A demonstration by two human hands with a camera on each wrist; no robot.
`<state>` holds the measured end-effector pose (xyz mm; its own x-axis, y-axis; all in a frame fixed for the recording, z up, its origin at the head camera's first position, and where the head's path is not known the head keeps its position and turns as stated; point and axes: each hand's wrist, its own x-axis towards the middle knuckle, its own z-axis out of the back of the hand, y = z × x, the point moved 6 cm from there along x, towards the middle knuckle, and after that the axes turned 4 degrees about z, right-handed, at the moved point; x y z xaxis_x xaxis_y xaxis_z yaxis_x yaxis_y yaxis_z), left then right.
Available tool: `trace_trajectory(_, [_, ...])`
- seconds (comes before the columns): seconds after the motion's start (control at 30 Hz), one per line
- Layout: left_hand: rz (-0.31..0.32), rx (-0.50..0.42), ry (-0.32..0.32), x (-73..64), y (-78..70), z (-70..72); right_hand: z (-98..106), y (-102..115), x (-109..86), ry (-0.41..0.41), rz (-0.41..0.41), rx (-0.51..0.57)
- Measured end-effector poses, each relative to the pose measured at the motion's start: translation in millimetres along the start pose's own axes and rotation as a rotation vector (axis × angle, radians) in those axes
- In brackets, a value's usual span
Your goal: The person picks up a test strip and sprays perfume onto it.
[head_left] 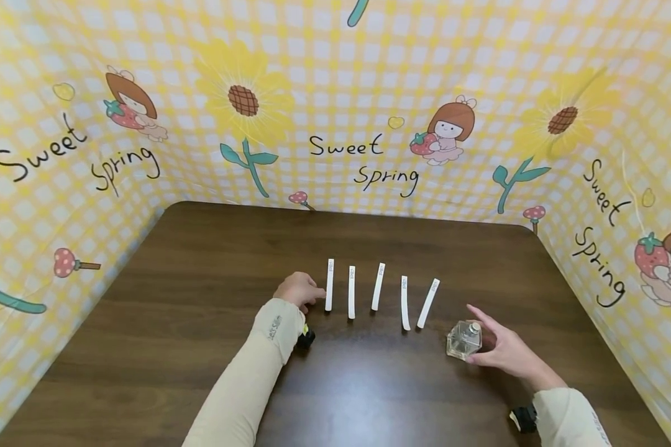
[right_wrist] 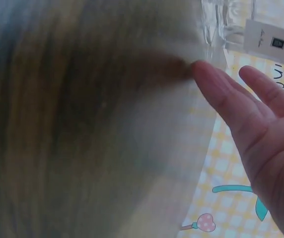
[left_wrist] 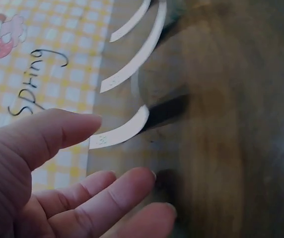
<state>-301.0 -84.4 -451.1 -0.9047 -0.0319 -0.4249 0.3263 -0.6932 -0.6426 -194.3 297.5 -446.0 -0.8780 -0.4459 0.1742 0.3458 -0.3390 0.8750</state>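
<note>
Several white paper strips [head_left: 377, 287] lie side by side in a row on the dark wooden table [head_left: 201, 335]. My left hand [head_left: 300, 290] rests on the table just left of the leftmost strip [head_left: 329, 285], fingers loosely bent and holding nothing; the left wrist view shows its fingers [left_wrist: 102, 193] near the end of a strip [left_wrist: 119, 130]. A small clear glass bottle [head_left: 464, 339] with a silver cap stands right of the row. My right hand [head_left: 500, 347] is beside it, fingers spread and straight, thumb close to the glass [right_wrist: 226, 22].
A yellow checked cloth [head_left: 335, 112] printed with sunflowers and "Sweet Spring" walls in the table at the back and both sides. Bare table lies in front of the strips and to the left.
</note>
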Motion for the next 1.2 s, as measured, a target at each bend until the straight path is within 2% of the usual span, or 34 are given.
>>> trace_trajectory(0.23, [0.01,0.207,-0.054,-2.7,-5.1,-9.7,-3,2,3.9,-0.042,-0.073,-0.1])
trace_trajectory(0.37, [-0.001,0.258,-0.076,-5.8,-10.6,-13.1,-1,4,7.8,-0.053,-0.11,-0.185])
trace_trajectory(0.6, [-0.015,0.253,-0.077,-7.1,-13.5,-14.4,-1,3,11.0,-0.075,-0.162,-0.223])
trace_trajectory(0.73, [-0.008,0.243,-0.076,-1.7,-8.7,-14.4,-3,3,12.8,-0.082,-0.137,-0.255])
trace_trajectory(0.87, [-0.031,0.233,-0.072,2.5,-6.8,-14.9,-3,3,12.7,-0.118,-0.119,-0.279])
trace_trajectory(0.97, [-0.044,0.188,-0.046,2.7,-7.0,-16.6,-2,3,12.2,-0.146,-0.128,-0.304])
trace_trajectory(1.2, [-0.028,0.035,0.012,3.0,-4.3,-18.7,4,7,12.4,-0.193,-0.17,-0.388])
